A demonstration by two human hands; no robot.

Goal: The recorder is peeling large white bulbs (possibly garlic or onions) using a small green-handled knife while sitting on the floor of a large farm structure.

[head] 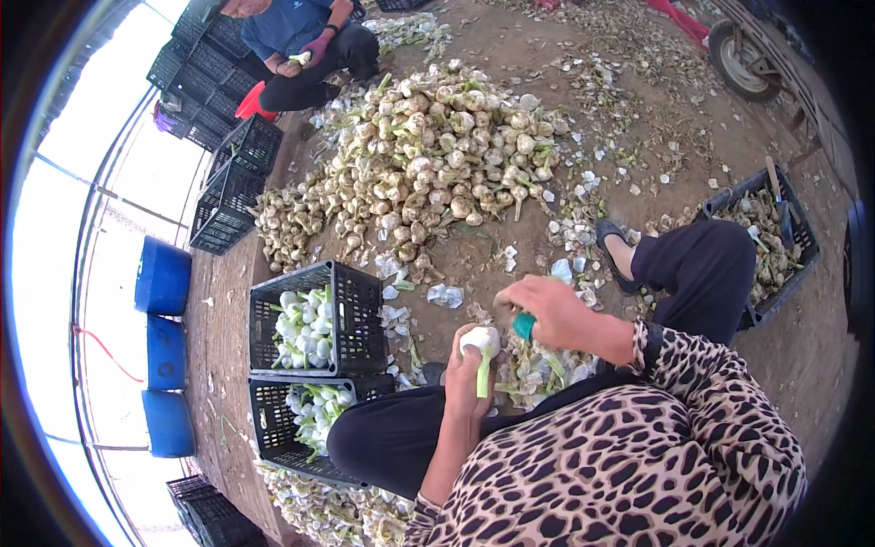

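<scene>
A white garlic bulb (480, 340) with a trimmed green stem is gripped in my left hand (463, 383), thumb against the stem's base. My right hand (557, 311) hovers just to the right of the bulb, fingers curled, with green tape or a wrap (524, 326) around one finger. Whether it holds something small I cannot make out. Beneath my hands, torn garlic skins (543, 372) lie on the ground. To the left, a black plastic crate (359, 311) and a second crate (263, 417) hold clean white bulbs with green stems.
A large heap of unpeeled garlic (437, 157) lies ahead. Beyond it a co-worker (294, 48) squats, holding a bulb. At right stands a crate (786, 294) of garlic scraps with a wood-handled trowel (779, 198). Blue barrels (164, 273) line the left; a cart wheel (742, 61) is at upper right.
</scene>
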